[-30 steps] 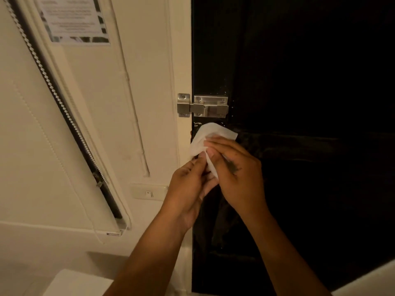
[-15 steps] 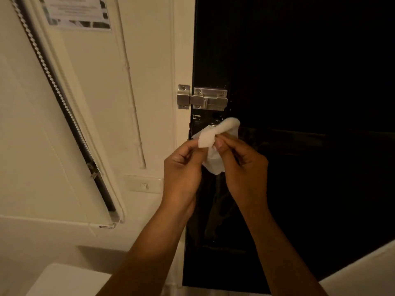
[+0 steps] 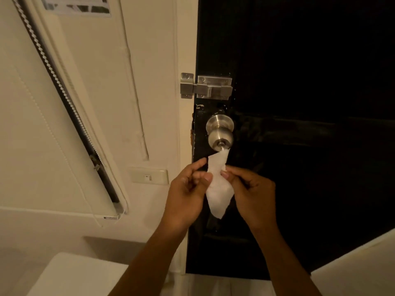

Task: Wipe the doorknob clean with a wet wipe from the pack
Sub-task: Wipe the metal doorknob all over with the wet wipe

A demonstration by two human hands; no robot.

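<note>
Both hands' fingers pinching wet wipe (image 3: 218, 186), left hand (image 3: 188, 195), right hand (image 3: 252, 195), below doorknob (image 3: 220, 135)

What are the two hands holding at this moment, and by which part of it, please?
Both hands hold one wet wipe. The left hand and the right hand pinch it at opposite sides near its middle; its lower end hangs free.

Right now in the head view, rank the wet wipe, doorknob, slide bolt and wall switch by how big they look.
1. Wet wipe, though it is nearest the camera, which inflates it.
2. Slide bolt.
3. Wall switch and doorknob: too alike to separate.
</note>
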